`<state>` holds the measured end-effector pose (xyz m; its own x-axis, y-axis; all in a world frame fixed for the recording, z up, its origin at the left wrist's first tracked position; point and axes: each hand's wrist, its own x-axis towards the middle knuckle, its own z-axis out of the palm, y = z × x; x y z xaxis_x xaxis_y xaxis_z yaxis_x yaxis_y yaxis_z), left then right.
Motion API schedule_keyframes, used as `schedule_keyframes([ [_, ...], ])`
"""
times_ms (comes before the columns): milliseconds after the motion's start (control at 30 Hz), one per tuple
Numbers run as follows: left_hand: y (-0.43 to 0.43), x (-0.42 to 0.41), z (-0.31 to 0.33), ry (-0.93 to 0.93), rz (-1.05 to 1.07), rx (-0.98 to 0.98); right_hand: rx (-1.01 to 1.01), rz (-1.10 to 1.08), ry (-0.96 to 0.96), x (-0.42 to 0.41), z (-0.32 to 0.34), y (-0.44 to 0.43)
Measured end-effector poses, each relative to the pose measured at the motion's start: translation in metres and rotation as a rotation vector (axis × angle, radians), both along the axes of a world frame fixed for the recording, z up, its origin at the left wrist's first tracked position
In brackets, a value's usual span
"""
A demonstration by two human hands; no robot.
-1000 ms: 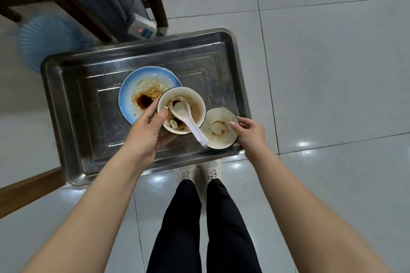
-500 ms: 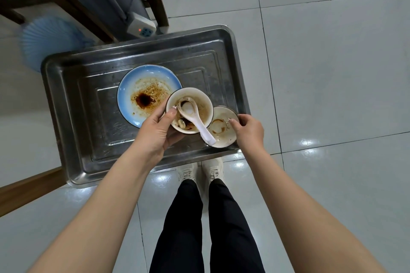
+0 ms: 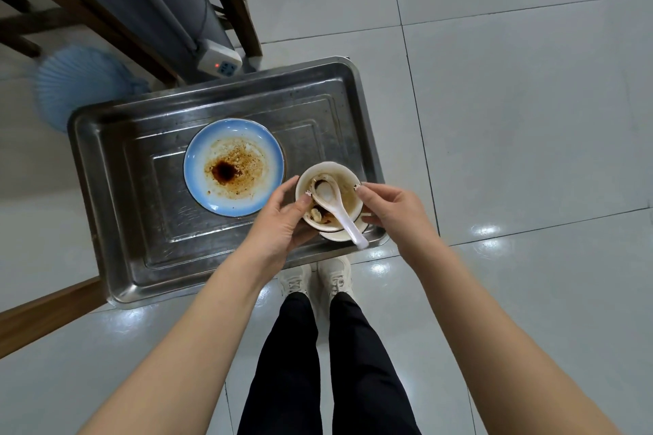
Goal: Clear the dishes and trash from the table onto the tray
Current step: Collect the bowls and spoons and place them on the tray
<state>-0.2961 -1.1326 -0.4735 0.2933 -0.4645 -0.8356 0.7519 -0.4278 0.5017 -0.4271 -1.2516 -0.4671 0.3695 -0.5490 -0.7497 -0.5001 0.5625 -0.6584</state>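
- Tiled floor; steel tray (image 3: 141, 222) centre-left of frame.
- Bowl (image 3: 344, 184) with spoon (image 3: 330, 198) stacked on small bowl (image 3: 332, 236), tray's lower-right corner.
- My left hand (image 3: 279, 226) grips its left side; right hand (image 3: 392, 208) pinches the right rim.
- Step: seating the stack. Next I'd release gently.

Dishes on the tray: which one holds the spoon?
The cream bowl at the tray's near right corner; the blue plate carries only brown stains.
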Motion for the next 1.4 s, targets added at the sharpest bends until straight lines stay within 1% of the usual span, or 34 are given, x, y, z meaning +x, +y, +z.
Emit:
schedule_keyframes([
  [67,-0.005,-0.009,-0.002,0.002,0.011,0.041,-0.036,-0.027,0.043,-0.003,-0.004,0.002],
  [167,-0.01,-0.021,-0.01,-0.11,-0.011,0.099,-0.112,-0.04,0.134,-0.006,-0.013,0.004],
  [267,-0.008,-0.027,-0.02,-0.279,-0.113,0.186,-0.135,-0.054,0.22,-0.006,-0.022,0.007],
  [333,-0.005,-0.028,-0.026,-0.361,-0.214,0.254,-0.145,-0.057,0.26,-0.006,-0.028,0.008],
  [400,-0.005,-0.028,-0.026,-0.404,-0.267,0.307,-0.157,-0.062,0.289,-0.006,-0.034,0.007],
  [500,-0.007,-0.027,-0.027,-0.462,-0.285,0.344,-0.181,-0.032,0.344,-0.005,-0.038,0.007],
  [600,-0.011,-0.027,-0.028,-0.53,-0.292,0.422,-0.188,-0.013,0.392,-0.005,-0.043,0.007],
  [733,-0.016,-0.025,-0.032,-0.555,-0.32,0.492,-0.188,0.006,0.445,-0.004,-0.051,0.008],
  [900,-0.017,-0.02,-0.04,-0.601,-0.345,0.527,-0.19,0.026,0.465,-0.003,-0.059,0.007],
  [1200,-0.021,-0.022,-0.047,-0.698,-0.466,0.606,-0.238,0.093,0.523,-0.003,-0.065,0.007],
  [1400,-0.021,-0.022,-0.047,-0.685,-0.463,0.628,-0.246,0.088,0.509,-0.004,-0.062,0.009],
])
